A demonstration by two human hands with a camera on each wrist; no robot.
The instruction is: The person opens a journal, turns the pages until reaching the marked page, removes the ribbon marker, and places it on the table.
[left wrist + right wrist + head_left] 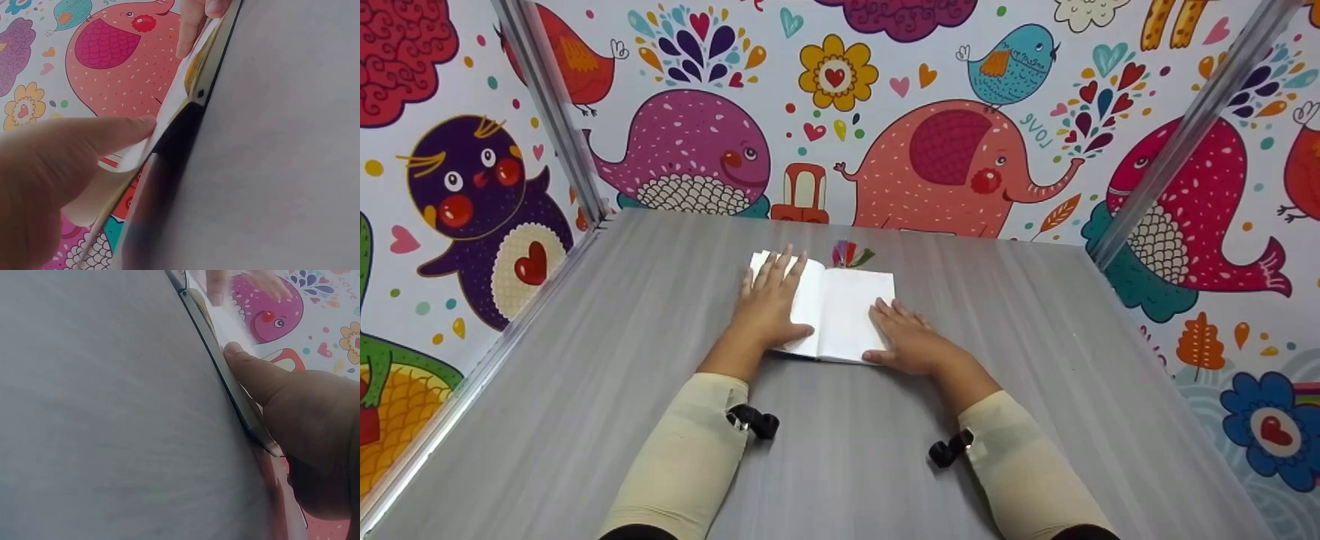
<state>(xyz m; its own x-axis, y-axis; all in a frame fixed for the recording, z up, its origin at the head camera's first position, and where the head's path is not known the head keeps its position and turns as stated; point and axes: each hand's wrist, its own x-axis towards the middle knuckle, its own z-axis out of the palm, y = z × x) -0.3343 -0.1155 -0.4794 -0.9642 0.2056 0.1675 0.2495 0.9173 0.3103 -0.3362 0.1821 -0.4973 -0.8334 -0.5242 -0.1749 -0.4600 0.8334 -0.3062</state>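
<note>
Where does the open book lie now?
Near the head view's centre, the open book lies on the grey table, partly under the left hand and right hand.

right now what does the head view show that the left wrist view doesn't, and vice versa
Only the head view shows the cream fabric sleeves and a bundle of coloured strips.
Only the left wrist view shows a yellow patch at the edge of the open, white-paged book.
Both show that book, the left hand and right hand touching it, and the printed coral elephant.
</note>
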